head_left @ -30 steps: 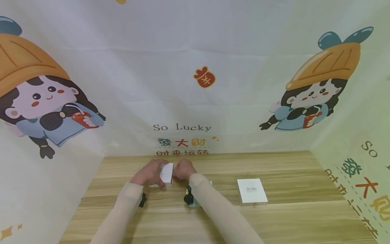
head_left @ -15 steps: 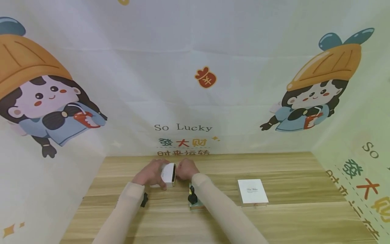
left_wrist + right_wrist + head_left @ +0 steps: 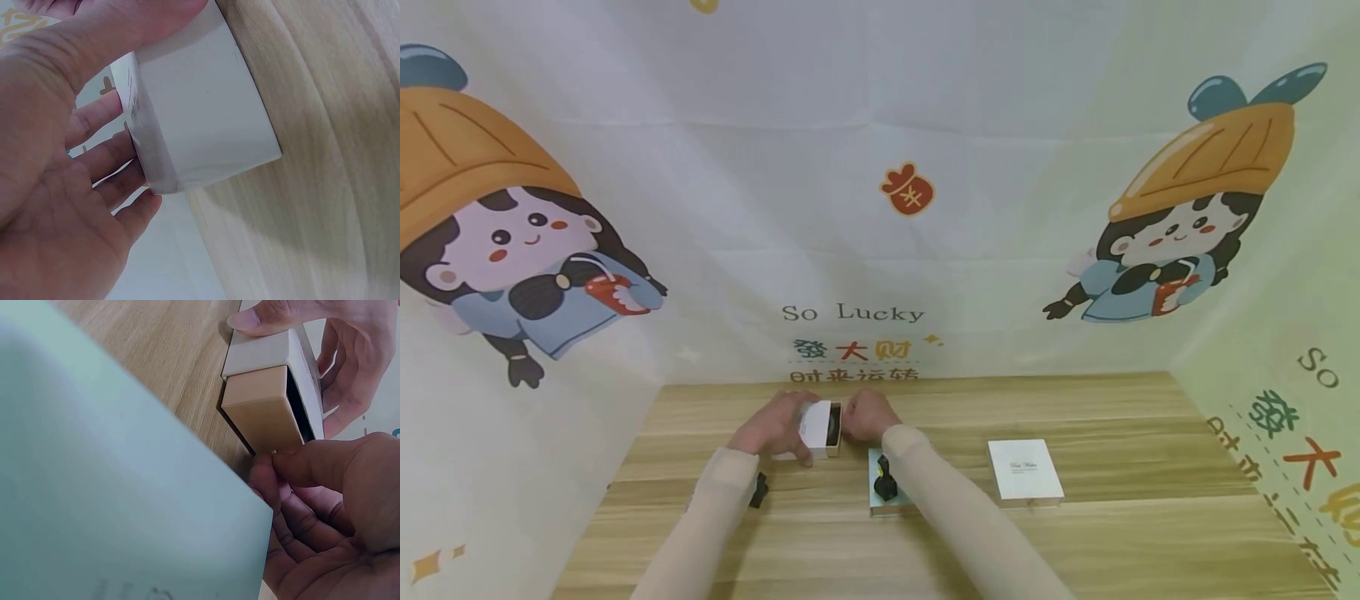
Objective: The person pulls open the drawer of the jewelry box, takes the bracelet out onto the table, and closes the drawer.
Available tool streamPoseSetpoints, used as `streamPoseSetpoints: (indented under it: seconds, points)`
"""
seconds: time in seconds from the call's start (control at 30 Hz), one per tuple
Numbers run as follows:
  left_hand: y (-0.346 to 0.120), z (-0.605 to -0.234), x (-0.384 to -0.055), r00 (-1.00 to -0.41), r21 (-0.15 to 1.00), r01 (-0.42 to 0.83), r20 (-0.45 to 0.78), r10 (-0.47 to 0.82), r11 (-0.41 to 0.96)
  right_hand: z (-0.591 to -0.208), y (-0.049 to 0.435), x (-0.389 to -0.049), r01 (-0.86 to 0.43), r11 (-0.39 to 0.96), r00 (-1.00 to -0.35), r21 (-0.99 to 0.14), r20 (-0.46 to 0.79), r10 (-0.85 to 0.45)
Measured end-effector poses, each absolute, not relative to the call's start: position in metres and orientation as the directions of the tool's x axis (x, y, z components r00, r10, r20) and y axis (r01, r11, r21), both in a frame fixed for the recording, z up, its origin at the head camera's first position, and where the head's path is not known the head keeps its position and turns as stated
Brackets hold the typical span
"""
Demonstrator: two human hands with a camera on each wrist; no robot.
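My left hand (image 3: 767, 425) grips the white outer sleeve of a small drawer box (image 3: 815, 427) near the back of the table. Its thumb lies along one side and the fingers reach round the other, as the left wrist view shows with the plain white sleeve (image 3: 206, 119). A tan inner drawer (image 3: 259, 412) sticks partly out of the sleeve's right end, its inside dark. At the drawer's front face, my right hand (image 3: 868, 417) pinches with thumb and curled forefinger. What lies between those fingertips is hidden.
Beneath my right forearm lies a pale teal box (image 3: 878, 505), which fills the left of the right wrist view. A white square box (image 3: 1026, 471) with small print sits farther right on the wooden table (image 3: 1120, 550). Printed cloth (image 3: 760, 208) hangs behind.
The tan drawer has slid rightward out of the white sleeve, uncovering its dark inside. My right hand has moved right with it, while the left hand keeps its grip on the sleeve.
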State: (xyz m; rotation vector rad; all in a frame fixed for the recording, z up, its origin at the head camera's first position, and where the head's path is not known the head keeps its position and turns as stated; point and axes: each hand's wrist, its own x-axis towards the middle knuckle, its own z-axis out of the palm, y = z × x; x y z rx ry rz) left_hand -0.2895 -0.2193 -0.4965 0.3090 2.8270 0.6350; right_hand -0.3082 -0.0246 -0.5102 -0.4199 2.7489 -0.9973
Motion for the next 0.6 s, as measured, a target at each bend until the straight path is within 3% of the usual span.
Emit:
streamPoseSetpoints:
  seconds: [0.3,0.6]
  points:
    - [-0.2183,-0.4967,-0.2893,-0.952,0.441,0.153,-0.173,0.251,0.884,-0.5082,-0.0217,-0.3106,-0.114,0.727,-0.938,-0.677,-0.168,-0.303]
    - [-0.2190,-0.4984,-0.2895,-0.952,0.449,0.153,-0.171,0.253,0.880,-0.5104,-0.0157,-0.3107,-0.197,0.743,-0.941,-0.640,-0.090,-0.327]
